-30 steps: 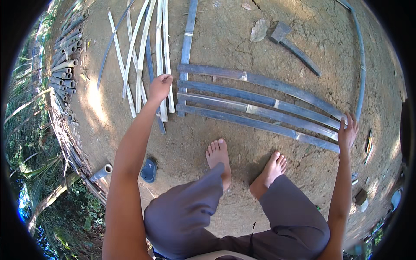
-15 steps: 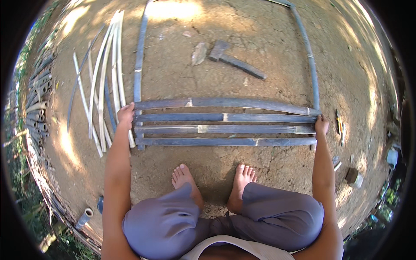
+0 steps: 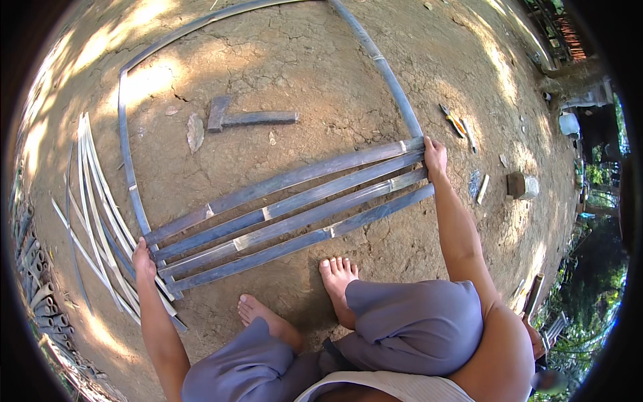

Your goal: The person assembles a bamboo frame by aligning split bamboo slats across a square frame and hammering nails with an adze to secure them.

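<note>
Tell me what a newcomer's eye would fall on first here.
Probably the four long, flat, dark-grey bamboo strips slanting side by side across the middle, between the left hand and the right hand. Next, the dark, block-headed tool with a straight handle, lying beyond them, left of centre. Then the loose sheaf of thin, pale strips at the left.

Bamboo strips (image 3: 295,203), left hand (image 3: 143,261) and right hand (image 3: 436,157) at ends; hammer-like tool (image 3: 258,118) beyond.

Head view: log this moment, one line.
left hand: at left ends, four long dark bamboo slats | right hand: at right ends | beyond slats: dark blocky-headed hammer-like tool on brown dirt
</note>
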The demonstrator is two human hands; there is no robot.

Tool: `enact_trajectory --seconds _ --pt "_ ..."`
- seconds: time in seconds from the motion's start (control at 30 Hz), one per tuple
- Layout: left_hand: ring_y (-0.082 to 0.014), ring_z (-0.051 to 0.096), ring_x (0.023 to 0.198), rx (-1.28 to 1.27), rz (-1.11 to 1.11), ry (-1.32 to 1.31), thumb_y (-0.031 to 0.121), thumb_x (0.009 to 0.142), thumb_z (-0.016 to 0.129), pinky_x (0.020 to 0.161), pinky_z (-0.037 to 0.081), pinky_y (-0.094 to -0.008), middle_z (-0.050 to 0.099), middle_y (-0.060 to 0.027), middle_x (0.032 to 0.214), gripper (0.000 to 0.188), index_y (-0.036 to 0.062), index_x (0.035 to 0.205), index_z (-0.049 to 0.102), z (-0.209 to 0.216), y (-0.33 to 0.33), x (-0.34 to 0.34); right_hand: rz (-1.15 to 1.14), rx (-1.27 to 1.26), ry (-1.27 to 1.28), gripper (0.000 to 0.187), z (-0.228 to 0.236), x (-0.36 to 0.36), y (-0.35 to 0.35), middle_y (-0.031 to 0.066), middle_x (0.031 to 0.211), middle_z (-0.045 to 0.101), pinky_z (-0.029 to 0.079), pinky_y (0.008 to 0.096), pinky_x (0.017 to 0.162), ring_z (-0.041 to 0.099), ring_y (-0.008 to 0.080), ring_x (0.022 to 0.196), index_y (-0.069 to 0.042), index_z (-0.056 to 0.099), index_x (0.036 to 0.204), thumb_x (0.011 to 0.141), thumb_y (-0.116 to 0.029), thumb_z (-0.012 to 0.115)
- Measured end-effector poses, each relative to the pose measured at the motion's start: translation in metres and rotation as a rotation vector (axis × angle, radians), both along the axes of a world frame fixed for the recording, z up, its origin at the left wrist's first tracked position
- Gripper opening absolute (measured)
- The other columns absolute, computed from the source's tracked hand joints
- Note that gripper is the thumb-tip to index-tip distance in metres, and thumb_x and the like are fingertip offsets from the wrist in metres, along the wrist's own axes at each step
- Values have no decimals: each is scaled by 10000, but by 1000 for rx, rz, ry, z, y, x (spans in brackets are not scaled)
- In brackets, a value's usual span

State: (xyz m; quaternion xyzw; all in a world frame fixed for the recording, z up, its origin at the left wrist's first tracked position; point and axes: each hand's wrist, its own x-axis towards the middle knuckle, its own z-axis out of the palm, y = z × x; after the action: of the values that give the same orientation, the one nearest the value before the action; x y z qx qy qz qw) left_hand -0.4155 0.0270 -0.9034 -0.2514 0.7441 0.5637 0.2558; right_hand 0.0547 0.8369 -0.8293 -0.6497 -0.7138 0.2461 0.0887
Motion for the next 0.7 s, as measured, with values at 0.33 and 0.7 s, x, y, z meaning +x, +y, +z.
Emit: enact_trajectory --seconds 0.33,0.7 --pt "-246 647 1061 25 -38 -44 328 1023 661 976 487 -409 717 -117 1171 420 4 1290 649 40 82 -3 -28 -37 162 482 -41 114 4 106 942 735 478 385 809 606 198 852 13 753 1100 1005 -439 611" --pt "-125 563 802 58 -20 -61 211 1028 653 736 492 -322 639 11 894 129 90 1065 679 35 63 23 6 -38 36 531 -49 113 5 109 1160 741 488 384 964 658 231 1047 -25 690 1309 984 -444 662"
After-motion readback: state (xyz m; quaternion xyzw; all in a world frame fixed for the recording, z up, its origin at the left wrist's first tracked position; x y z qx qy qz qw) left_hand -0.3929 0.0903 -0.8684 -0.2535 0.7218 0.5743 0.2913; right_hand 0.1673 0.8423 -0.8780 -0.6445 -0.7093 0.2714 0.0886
